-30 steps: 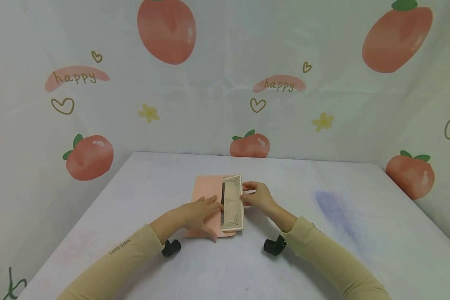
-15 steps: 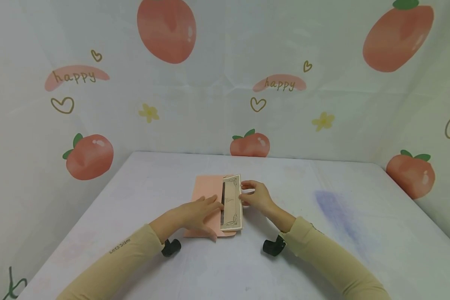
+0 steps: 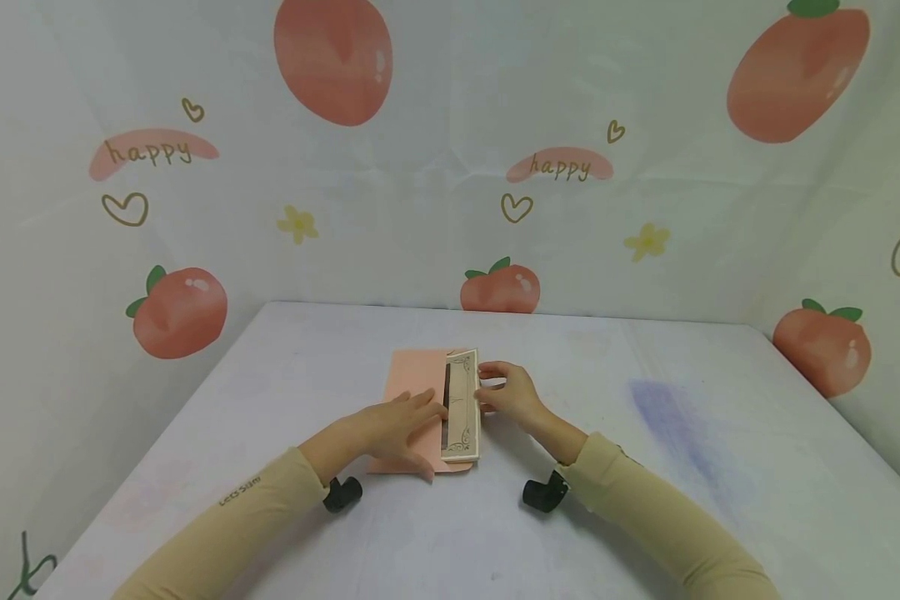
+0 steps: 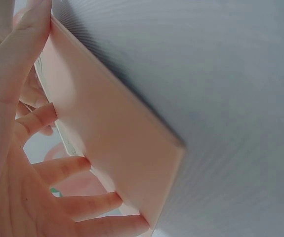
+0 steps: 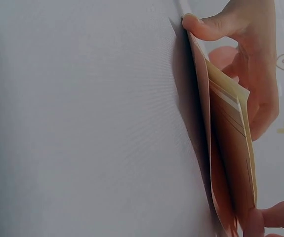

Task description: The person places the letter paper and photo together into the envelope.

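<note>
A pink envelope [image 3: 412, 375] lies on the table, its open side facing right. Out of that side sticks a cream card [image 3: 462, 408] with dark scrollwork at its corners; the rest is hidden inside. Layered paper edges of the card [image 5: 235, 118] show in the right wrist view. My left hand [image 3: 401, 429] rests on the envelope with fingers spread, the fingertips along its opening and the thumb at the near edge. With thumb and fingertips, my right hand [image 3: 513, 396] pinches the card's right edge.
A white cloth covers the table [image 3: 450, 542], with a faded blue stain [image 3: 675, 425] on the right. Black wrist cameras hang under the left sleeve [image 3: 232, 508] and right sleeve [image 3: 660, 517]. Behind the table hangs a white curtain [image 3: 420, 208] printed with peaches.
My right hand has shifted slightly left, and the card has slid a little further into the envelope. The left hand has stayed in place on the envelope.
</note>
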`<control>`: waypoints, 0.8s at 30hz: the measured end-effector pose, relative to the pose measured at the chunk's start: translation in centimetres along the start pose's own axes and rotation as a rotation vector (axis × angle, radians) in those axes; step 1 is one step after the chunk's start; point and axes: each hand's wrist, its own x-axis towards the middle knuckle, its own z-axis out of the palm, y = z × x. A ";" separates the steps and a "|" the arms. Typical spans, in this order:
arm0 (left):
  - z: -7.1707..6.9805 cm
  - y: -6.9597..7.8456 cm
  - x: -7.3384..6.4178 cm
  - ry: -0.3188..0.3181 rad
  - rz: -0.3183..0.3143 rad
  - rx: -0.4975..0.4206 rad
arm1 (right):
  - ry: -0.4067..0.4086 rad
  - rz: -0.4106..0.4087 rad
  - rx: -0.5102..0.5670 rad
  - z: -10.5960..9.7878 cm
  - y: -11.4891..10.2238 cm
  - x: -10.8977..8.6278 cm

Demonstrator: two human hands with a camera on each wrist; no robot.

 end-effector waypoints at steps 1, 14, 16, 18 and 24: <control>0.0 0.0 0.0 0.000 -0.001 0.002 | 0.000 -0.001 -0.002 0.0 0.0 0.0; 0.1 -0.2 0.2 -0.008 -0.002 -0.006 | -0.001 -0.006 -0.032 0.5 0.2 0.3; 0.1 -0.1 0.2 -0.010 -0.003 -0.007 | -0.002 -0.011 -0.029 0.5 0.2 0.3; 0.1 -0.1 0.2 -0.012 -0.005 -0.008 | -0.004 -0.011 -0.025 0.6 0.1 0.3; 0.0 -0.2 0.2 -0.012 -0.006 -0.002 | -0.007 -0.007 -0.023 0.7 0.0 0.3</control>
